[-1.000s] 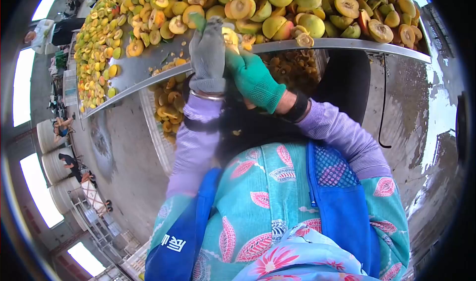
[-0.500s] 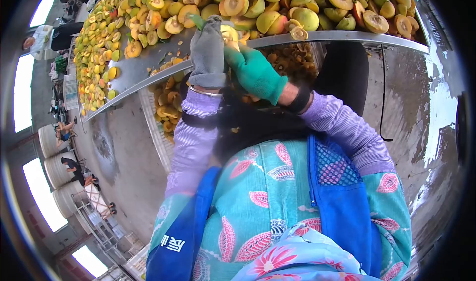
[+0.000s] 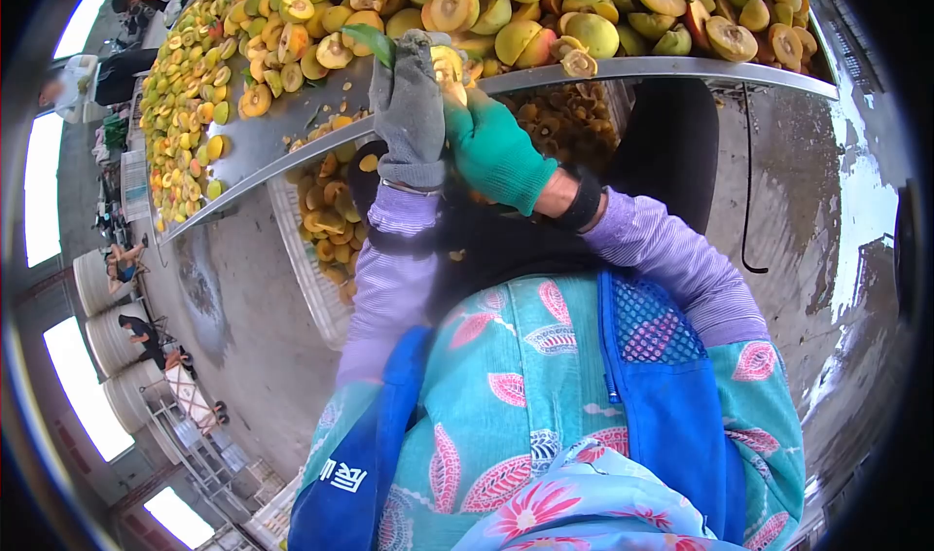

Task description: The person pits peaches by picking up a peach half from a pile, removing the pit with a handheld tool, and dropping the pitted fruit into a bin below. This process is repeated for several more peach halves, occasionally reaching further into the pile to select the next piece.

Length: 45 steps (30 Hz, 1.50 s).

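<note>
My left hand (image 3: 409, 99), in a grey glove, is closed around a cut yellow stone fruit (image 3: 447, 63) above the near edge of a metal table (image 3: 272, 123). A green leaf (image 3: 370, 42) sticks out beside its fingertips. My right hand (image 3: 501, 152), in a green glove, presses up against the fruit from below right with its fingers pinched. I cannot tell what else, if anything, is inside that pinch. Halved yellow-green fruits (image 3: 454, 7), some with a red blush, are heaped right behind both hands.
A metal rim (image 3: 662, 67) runs along the table's near side. Below it stands a pale crate (image 3: 292, 230) with fruit pieces (image 3: 331, 211) in it. A dark hose or cord (image 3: 747, 181) hangs at the right over wet floor. People (image 3: 146, 332) sit and work at the far left.
Both hands stay together at the fruit, with only slight shifts. The leaf juts out farther to the left of the grey glove. The whole view has moved slightly.
</note>
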Tool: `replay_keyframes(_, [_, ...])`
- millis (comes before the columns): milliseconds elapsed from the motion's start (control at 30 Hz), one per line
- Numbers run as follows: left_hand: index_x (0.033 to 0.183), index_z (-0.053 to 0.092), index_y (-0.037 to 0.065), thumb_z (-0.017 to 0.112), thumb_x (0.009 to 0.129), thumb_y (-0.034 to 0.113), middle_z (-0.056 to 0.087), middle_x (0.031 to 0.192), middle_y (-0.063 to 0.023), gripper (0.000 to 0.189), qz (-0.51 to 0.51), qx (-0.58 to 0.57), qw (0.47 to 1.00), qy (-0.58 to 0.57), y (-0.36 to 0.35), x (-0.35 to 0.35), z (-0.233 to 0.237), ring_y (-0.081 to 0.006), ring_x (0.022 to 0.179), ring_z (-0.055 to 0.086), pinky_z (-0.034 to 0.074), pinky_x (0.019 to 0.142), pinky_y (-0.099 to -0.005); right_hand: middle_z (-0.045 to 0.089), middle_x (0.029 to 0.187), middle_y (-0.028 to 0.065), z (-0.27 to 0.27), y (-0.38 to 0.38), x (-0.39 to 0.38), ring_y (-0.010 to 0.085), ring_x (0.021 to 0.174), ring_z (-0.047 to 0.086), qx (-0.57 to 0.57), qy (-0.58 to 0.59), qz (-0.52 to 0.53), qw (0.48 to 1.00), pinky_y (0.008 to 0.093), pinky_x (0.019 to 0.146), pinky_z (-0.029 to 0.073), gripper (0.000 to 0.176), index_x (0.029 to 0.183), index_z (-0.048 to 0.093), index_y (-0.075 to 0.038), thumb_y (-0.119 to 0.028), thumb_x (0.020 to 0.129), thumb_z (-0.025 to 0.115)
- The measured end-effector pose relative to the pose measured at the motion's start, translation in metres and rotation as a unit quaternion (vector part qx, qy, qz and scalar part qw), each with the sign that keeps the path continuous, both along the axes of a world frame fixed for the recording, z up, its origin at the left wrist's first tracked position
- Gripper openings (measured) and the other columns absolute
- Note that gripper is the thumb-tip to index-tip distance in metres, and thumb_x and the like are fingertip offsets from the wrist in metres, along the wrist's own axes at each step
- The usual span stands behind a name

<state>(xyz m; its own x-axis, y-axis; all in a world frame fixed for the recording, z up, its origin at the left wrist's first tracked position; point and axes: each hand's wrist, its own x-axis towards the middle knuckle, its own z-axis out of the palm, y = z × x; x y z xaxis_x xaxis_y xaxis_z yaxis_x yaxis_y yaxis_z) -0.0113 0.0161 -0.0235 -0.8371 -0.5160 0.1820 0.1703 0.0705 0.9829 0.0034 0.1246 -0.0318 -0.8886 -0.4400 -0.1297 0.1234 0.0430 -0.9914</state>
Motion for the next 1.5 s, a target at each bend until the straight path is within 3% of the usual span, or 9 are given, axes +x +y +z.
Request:
replay_keyframes(433, [0.089,0.065,-0.003,0.046,0.099,0.025,0.068,0.081,-0.0108,0.035,-0.262,-0.205,0.924,-0.189,-0.013,-0.005,0.06,-0.0179,0.073,0.066,0.054,0.069,-0.0288,0.049,0.059,0.0027,0.039,0.024,-0.001,0.0129,0.043,0.047,-0.167,-0.27,0.144,0.937,0.0293,0.037,0.038,0.042,0.088,0.053,-0.006,-0.046,0.096,0.043])
replay_keyframes(567, [0.088,0.066,-0.003,0.051,0.096,0.033,0.066,0.077,-0.0145,0.04,-0.095,0.021,0.987,-0.128,-0.004,-0.018,0.029,-0.0194,0.067,0.064,0.054,0.064,-0.0284,0.045,0.056,-0.0001,0.04,0.018,-0.012,0.0137,0.039,0.041,-0.316,-0.404,0.178,0.84,0.0281,0.036,0.034,0.04,0.087,0.051,-0.01,-0.048,0.097,0.041])
replay_keyframes(733, [0.091,0.066,0.002,0.051,0.095,0.035,0.064,0.082,-0.0127,0.036,-0.321,0.087,0.92,-0.206,-0.007,-0.019,0.058,-0.0192,0.073,0.061,0.051,0.068,-0.03,0.04,0.058,-0.0085,0.027,0.023,-0.015,0.0069,0.045,0.039,-0.541,-0.461,0.291,0.64,0.0236,0.047,0.034,0.034,0.084,0.048,-0.015,-0.043,0.1,0.038])
replay_keyframes(833, [0.103,0.062,-0.001,0.052,0.094,0.035,0.065,0.082,-0.0136,0.038,-0.272,0.527,0.799,-0.097,-0.001,-0.004,0.039,-0.0217,0.07,0.061,0.051,0.065,-0.0316,0.037,0.058,-0.0096,0.03,0.022,-0.013,0.005,0.045,0.038,-0.592,-0.458,0.341,0.569,0.0218,0.046,0.032,0.033,0.082,0.046,-0.017,-0.042,0.102,0.037])
replay_keyframes(900, [0.103,0.059,-0.001,0.056,0.092,0.027,0.066,0.085,-0.0131,0.03,-0.114,0.152,0.981,0.03,-0.003,0.006,0.026,-0.0244,0.074,0.064,0.055,0.066,-0.0332,0.038,0.058,-0.0096,0.028,0.02,-0.014,0.0052,0.045,0.038,-0.574,-0.483,0.391,0.533,0.0218,0.045,0.032,0.034,0.082,0.046,-0.017,-0.042,0.102,0.037])
replay_keyframes(967, [0.115,0.054,0.004,0.049,0.096,0.037,0.062,0.101,-0.012,0.039,-0.102,-0.083,0.991,-0.02,-0.036,0.049,0.021,-0.0233,0.088,0.062,0.054,0.075,-0.0326,0.039,0.055,-0.0069,0.045,0.025,0.008,0.0069,0.044,0.037,-0.458,-0.483,0.382,0.642,0.0225,0.042,0.032,0.038,0.087,0.049,-0.014,-0.046,0.101,0.036])
replay_keyframes(1067, [0.133,0.045,0.002,0.042,0.098,0.045,0.056,0.125,-0.0175,0.056,-0.23,0.312,0.922,-0.004,-0.072,0.077,0.042,-0.0295,0.105,0.061,0.053,0.088,-0.04,0.041,0.056,-0.0053,0.041,0.009,0.02,0.009,0.044,0.038,-0.448,-0.461,0.433,0.632,0.0241,0.045,0.034,0.034,0.088,0.051,-0.014,-0.045,0.099,0.043])
replay_keyframes(1400, [0.121,0.055,0.0,0.045,0.096,0.051,0.062,0.109,-0.0165,0.058,-0.008,0.004,0.999,-0.033,-0.01,0.075,0.054,-0.0228,0.092,0.063,0.054,0.077,-0.0348,0.042,0.057,-0.0065,0.058,0.013,0.022,0.0072,0.044,0.039,-0.377,-0.478,0.32,0.726,0.0226,0.044,0.034,0.038,0.088,0.051,-0.013,-0.047,0.1,0.037])
replay_keyframes(1500, [0.113,0.058,0.001,0.053,0.096,0.038,0.061,0.099,-0.0109,0.041,-0.036,0.242,0.968,-0.064,-0.019,0.08,0.055,-0.0201,0.084,0.061,0.052,0.069,-0.031,0.042,0.056,-0.0065,0.041,0.002,0.035,0.0075,0.044,0.038,-0.472,-0.524,0.379,0.599,0.0228,0.044,0.034,0.039,0.089,0.052,-0.014,-0.047,0.101,0.036])
